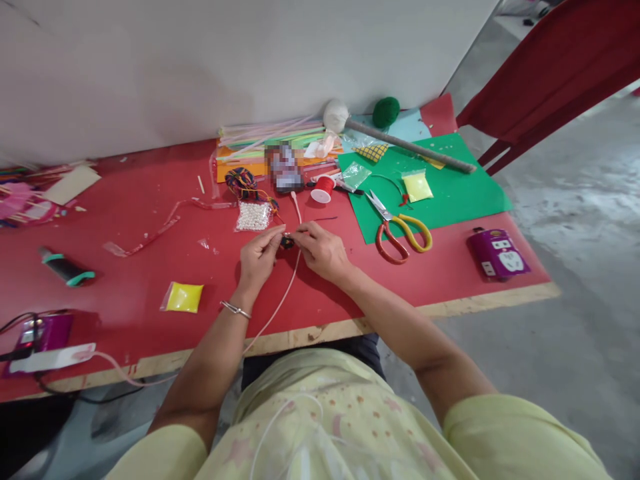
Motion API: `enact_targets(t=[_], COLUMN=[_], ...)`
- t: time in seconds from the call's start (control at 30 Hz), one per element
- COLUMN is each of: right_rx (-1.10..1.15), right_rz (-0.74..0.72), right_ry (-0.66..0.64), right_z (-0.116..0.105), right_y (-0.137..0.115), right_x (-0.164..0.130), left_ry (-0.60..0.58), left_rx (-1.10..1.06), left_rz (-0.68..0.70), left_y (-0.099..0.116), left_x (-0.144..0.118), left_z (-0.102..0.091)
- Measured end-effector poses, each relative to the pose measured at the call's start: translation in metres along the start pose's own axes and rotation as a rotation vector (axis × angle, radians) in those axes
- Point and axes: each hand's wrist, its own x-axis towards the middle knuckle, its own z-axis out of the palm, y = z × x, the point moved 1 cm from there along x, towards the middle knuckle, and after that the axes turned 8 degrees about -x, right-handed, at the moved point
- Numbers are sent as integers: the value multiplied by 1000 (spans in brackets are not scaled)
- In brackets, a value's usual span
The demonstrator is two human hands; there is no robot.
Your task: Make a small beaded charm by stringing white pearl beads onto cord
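Note:
My left hand [261, 257] and my right hand [323, 249] meet over the red table, fingertips pinched around a small dark item [287, 242]. Its kind is too small to make out, and the fingers partly cover it. A bag of white beads [253, 217] lies just beyond my left hand, with a bundle of dark multicoloured cord [242, 183] behind it. Beyond my right hand rests a spool of red thread [323, 189]. A pink charging cable [283, 298] runs beneath the hands to a phone [287, 179].
Scissors [399, 227] with red and yellow handles lie partly on a green sheet [450, 193]. Purple boxes stand at right [498, 253] and left [53, 331]. A yellow packet [184, 297] and a teal-and-black tool [67, 269] lie leftward. A grey stick [415, 143] lies at the back.

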Motion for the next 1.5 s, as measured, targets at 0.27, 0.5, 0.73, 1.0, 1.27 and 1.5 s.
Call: enact_targets(t=[0.27, 0.5, 0.73, 1.0, 1.27, 1.5], right_rx=[-8, 9, -25, 4, 7, -83], right_rz=[29, 84, 98, 95, 114, 197], right_ry=[-16, -14, -29, -40, -53, -87], right_z=[-2, -2, -5, -7, -19, -22], right_y=[-3, -9, -14, -14, -16, -20], right_x=[0, 0, 0, -1, 0, -2], left_ry=[5, 22, 147, 130, 169, 215], left_rx=[82, -89, -271, -240, -295, -146], left_rz=[177, 64, -12, 73, 43, 98], left_y=[-2, -2, -2, 0, -5, -5], left_x=[1, -1, -8, -8, -4, -4], left_z=[-3, 3, 15, 11, 9, 13])
